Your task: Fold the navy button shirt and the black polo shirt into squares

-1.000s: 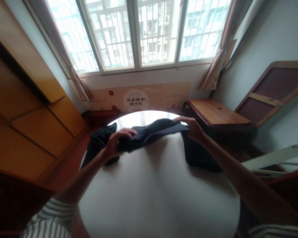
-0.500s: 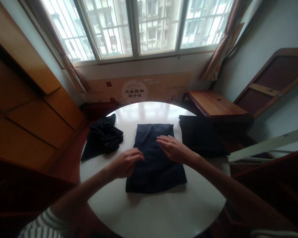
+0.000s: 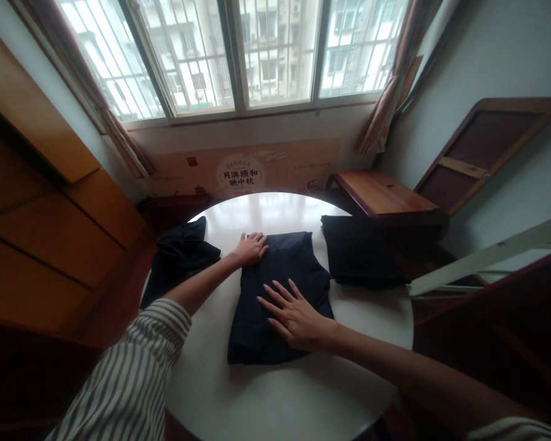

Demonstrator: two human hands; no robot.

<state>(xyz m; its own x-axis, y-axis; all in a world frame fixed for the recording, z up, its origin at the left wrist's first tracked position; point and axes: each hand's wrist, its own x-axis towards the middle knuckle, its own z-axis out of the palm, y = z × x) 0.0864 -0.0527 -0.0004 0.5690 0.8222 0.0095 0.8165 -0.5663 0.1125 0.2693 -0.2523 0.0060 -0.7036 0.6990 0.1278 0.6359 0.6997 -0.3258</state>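
A: What lies around the hands, closest first?

B: At lower left, a sleeve of white-and-grey striped fabric [image 3: 133, 361]. Beyond it sits a crumpled heap of black cloth [image 3: 183, 254], partly hidden behind the left forearm. On the right lies a flat, folded piece of black cloth [image 3: 362, 251], so near the folded piece of navy-blue cloth [image 3: 289, 263] in the middle that I cannot tell whether they touch.

A: And underneath, and further out?

B: All three pieces are on a round, glossy white worktop [image 3: 275, 401]. Past it, an orange-brown wooden cabinet [image 3: 46, 239] stands on the left and a low brown wooden table [image 3: 386, 191] on the right. Along the far wall runs a beige banner with dark Chinese characters [image 3: 303, 165], below a wide, barred glass window [image 3: 275, 61].

A: How does the navy cloth lie against the fingers?

B: Directly beneath them. The right hand [image 3: 300, 321] is nearer, laid on the cloth's lower right part with its fingers released and spread wide. The left hand [image 3: 251, 249] rests at the far left corner, palm down, its fingers released too and stretched across the edge.
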